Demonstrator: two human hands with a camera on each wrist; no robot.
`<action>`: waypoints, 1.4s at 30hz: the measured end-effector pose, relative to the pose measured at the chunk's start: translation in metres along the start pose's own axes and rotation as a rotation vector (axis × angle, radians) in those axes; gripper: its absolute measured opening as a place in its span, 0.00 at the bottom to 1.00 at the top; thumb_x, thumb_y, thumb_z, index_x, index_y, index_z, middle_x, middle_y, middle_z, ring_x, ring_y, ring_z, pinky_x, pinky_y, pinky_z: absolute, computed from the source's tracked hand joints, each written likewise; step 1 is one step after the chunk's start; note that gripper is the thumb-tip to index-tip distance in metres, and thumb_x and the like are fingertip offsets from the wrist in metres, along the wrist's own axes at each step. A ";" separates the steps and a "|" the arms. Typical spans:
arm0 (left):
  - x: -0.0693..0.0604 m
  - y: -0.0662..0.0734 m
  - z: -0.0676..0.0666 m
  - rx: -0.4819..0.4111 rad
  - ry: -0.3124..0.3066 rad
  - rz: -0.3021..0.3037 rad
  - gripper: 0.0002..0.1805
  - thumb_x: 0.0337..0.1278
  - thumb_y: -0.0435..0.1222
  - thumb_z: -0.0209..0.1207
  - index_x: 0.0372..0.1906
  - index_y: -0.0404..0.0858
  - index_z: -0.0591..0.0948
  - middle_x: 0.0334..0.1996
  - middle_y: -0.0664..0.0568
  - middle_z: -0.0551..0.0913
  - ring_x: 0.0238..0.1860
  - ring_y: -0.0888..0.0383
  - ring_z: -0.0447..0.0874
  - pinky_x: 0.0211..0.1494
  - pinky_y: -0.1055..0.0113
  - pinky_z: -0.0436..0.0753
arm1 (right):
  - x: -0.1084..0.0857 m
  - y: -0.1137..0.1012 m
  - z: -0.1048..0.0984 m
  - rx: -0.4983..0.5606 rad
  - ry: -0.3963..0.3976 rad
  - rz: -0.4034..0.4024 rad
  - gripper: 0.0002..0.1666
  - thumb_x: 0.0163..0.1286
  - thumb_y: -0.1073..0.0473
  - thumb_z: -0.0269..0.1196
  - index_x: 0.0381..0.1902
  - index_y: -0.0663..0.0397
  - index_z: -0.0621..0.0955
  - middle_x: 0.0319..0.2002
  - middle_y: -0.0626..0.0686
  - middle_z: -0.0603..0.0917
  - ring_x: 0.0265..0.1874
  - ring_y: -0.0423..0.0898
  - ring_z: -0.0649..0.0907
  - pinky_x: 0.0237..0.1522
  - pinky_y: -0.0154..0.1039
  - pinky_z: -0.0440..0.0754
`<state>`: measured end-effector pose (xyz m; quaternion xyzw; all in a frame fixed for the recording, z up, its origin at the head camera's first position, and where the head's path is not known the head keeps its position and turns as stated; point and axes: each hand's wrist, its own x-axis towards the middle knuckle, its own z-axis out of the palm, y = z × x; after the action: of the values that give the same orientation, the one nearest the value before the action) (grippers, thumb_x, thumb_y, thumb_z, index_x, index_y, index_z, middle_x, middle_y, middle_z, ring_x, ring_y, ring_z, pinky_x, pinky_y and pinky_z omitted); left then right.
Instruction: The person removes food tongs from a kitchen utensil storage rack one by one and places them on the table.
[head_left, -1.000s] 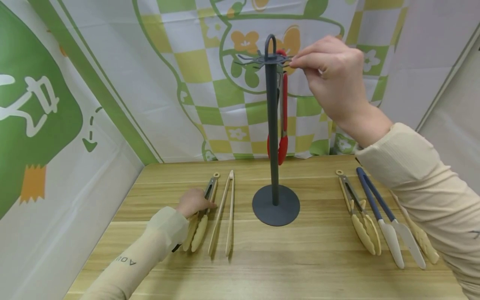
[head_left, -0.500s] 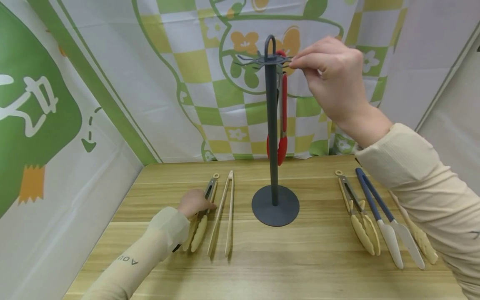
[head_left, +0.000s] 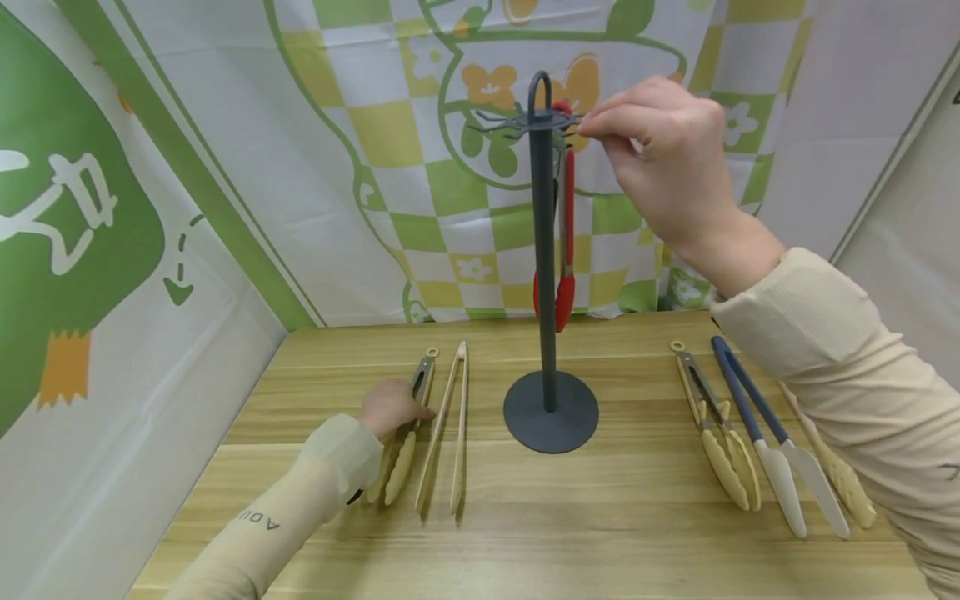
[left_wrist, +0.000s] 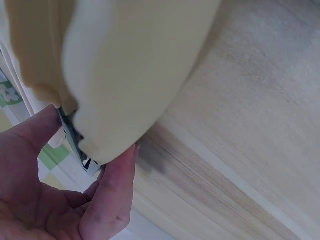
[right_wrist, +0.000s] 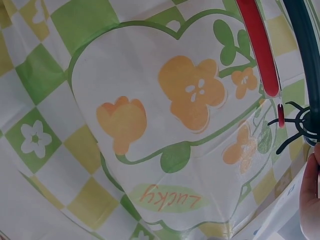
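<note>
My left hand (head_left: 392,408) grips a pair of cream-tipped tongs (head_left: 401,467) lying on the table, thumb and fingers on either side in the left wrist view. The scalloped head (left_wrist: 130,75) fills much of that view. Beside them lie thin wooden tongs (head_left: 459,433). At the upper right, my right hand (head_left: 667,142) pinches a hook at the top of a dark grey utensil stand (head_left: 545,275); the exact contact is partly hidden behind the fingers. Red tongs (head_left: 567,217) hang from the stand, partly behind its pole. Only the edge of the right hand (right_wrist: 311,200) enters the right wrist view.
To the right lie more cream-tipped tongs (head_left: 716,433), blue-handled tongs with pale ends (head_left: 780,442), and a beige utensil (head_left: 843,475) partly under the right sleeve. The stand's round base (head_left: 525,421) sits mid-table. A patterned curtain (head_left: 465,217) hangs behind.
My left hand and the tongs it grips have shifted very slightly to the right. The right hand stays at the stand's hook, and the red tongs hang as before.
</note>
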<state>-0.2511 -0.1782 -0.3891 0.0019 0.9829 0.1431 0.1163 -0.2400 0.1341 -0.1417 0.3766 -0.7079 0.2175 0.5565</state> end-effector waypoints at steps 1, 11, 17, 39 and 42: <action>0.000 0.000 0.000 0.001 0.001 0.000 0.18 0.46 0.45 0.65 0.17 0.36 0.77 0.17 0.48 0.78 0.17 0.57 0.72 0.20 0.68 0.71 | 0.000 0.000 0.000 0.000 -0.002 0.003 0.11 0.59 0.75 0.56 0.25 0.65 0.85 0.29 0.58 0.85 0.30 0.53 0.81 0.40 0.40 0.79; -0.002 0.002 -0.001 0.003 0.006 -0.009 0.18 0.47 0.46 0.65 0.17 0.36 0.77 0.16 0.49 0.78 0.17 0.57 0.70 0.19 0.68 0.70 | 0.001 -0.003 0.000 -0.006 -0.032 0.029 0.07 0.61 0.69 0.59 0.27 0.64 0.85 0.30 0.59 0.85 0.31 0.53 0.81 0.40 0.41 0.78; -0.001 0.002 -0.002 0.007 -0.001 -0.014 0.18 0.47 0.46 0.65 0.17 0.36 0.77 0.16 0.49 0.77 0.17 0.58 0.70 0.20 0.68 0.70 | 0.002 -0.003 0.000 -0.008 -0.037 0.032 0.07 0.61 0.70 0.59 0.27 0.64 0.84 0.30 0.59 0.85 0.30 0.53 0.81 0.40 0.41 0.78; -0.001 0.033 -0.049 -0.057 0.135 0.128 0.21 0.58 0.40 0.56 0.13 0.41 0.64 0.10 0.55 0.61 0.11 0.62 0.56 0.13 0.72 0.60 | 0.002 0.000 -0.004 -0.065 -0.080 -0.054 0.09 0.62 0.73 0.57 0.28 0.66 0.84 0.29 0.60 0.85 0.28 0.52 0.81 0.34 0.40 0.78; -0.007 0.044 -0.066 -0.036 0.218 0.166 0.18 0.58 0.40 0.56 0.16 0.37 0.69 0.12 0.52 0.66 0.11 0.61 0.59 0.14 0.72 0.63 | 0.002 -0.002 -0.003 -0.034 -0.059 -0.009 0.09 0.61 0.73 0.57 0.27 0.65 0.84 0.29 0.59 0.85 0.28 0.52 0.80 0.34 0.41 0.77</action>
<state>-0.2610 -0.1549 -0.3141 0.0653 0.9834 0.1693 -0.0033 -0.2368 0.1348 -0.1393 0.3765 -0.7259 0.1920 0.5427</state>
